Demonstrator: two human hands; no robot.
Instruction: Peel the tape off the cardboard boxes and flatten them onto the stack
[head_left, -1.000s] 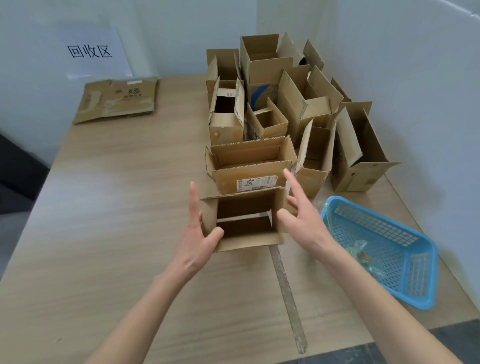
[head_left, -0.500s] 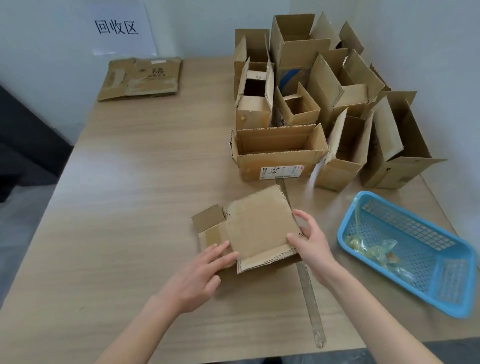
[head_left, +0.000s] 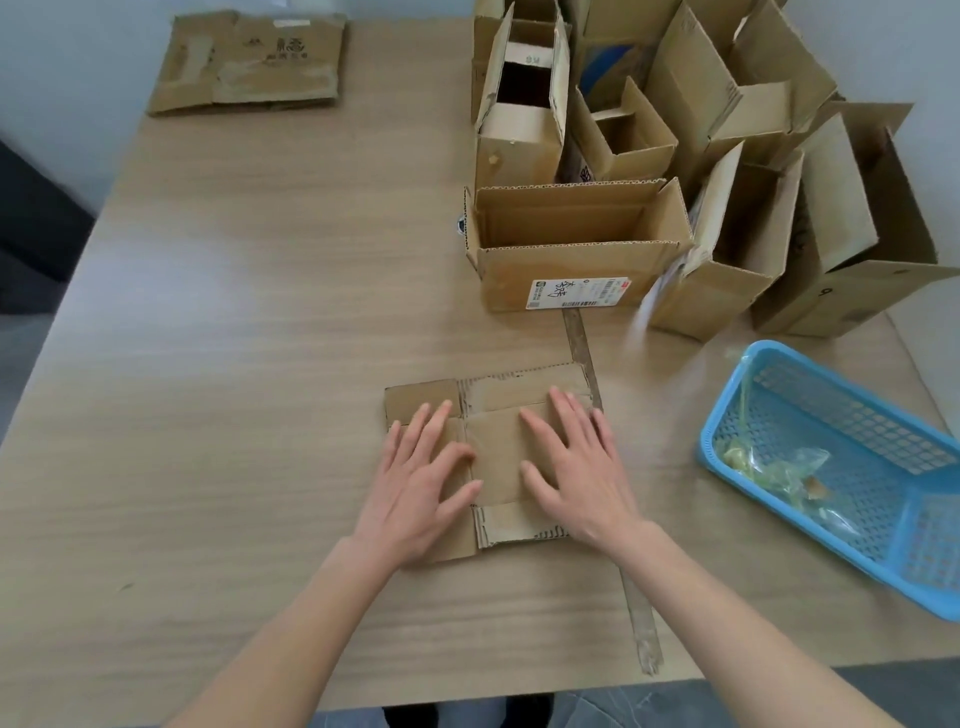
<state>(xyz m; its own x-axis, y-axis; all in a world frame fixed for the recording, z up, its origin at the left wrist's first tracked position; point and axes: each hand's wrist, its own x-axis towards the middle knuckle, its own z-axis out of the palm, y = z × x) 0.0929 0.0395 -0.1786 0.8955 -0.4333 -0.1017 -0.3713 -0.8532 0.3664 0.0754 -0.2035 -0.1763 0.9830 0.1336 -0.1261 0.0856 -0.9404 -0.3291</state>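
Left hand (head_left: 415, 483) and right hand (head_left: 576, 467) are pressing the flattened box (head_left: 498, 447), fingers straight and spread; stack (head_left: 249, 62) lying at 11 o'clock.

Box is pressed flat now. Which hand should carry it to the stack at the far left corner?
Left, probably. The left hand lies on the flattened box's left part, on the same side as the stack. The right hand would have to reach across the body; it sits nearer the blue basket.

A light wood-grain table (head_left: 234, 322) fills the view. Pale white walls (head_left: 78, 62) rise at eleven and one o'clock; grey floor (head_left: 909, 686) shows at five.
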